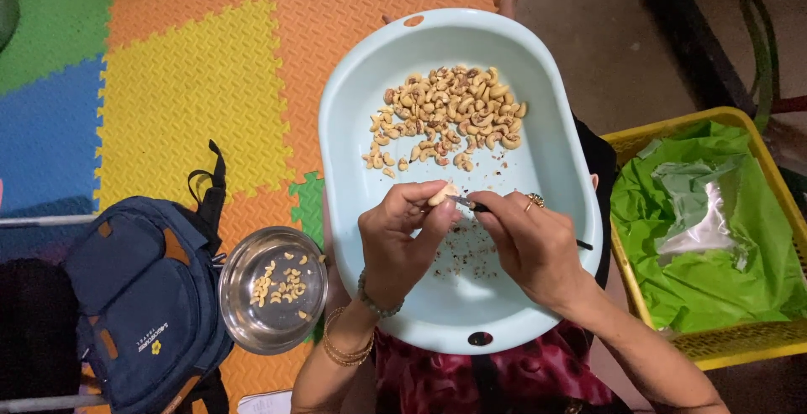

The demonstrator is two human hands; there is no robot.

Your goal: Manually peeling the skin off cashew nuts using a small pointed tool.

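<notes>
- The left hand [402,242] pinches one pale cashew kernel [443,194] in its fingertips, grip clenched on it over the near half of the light-blue plastic basin [353,120].
- The right hand [531,242], grip grasping a thin metal blade [465,204], sets the tip against the kernel: the step in hand looks like scraping off skin, which calls for light, shallow strokes.
- Brown flaky skin scraps [466,256] speckle the smooth basin floor beneath.
- To the left, a round shiny steel bowl [273,290] holds a few kernels beside a navy fabric backpack [147,296].
- Farther in, a heap of curved, partly skinned cashews [450,116].
- Beyond, textured foam floor mats [193,86]; right, a yellow crate [723,347].
</notes>
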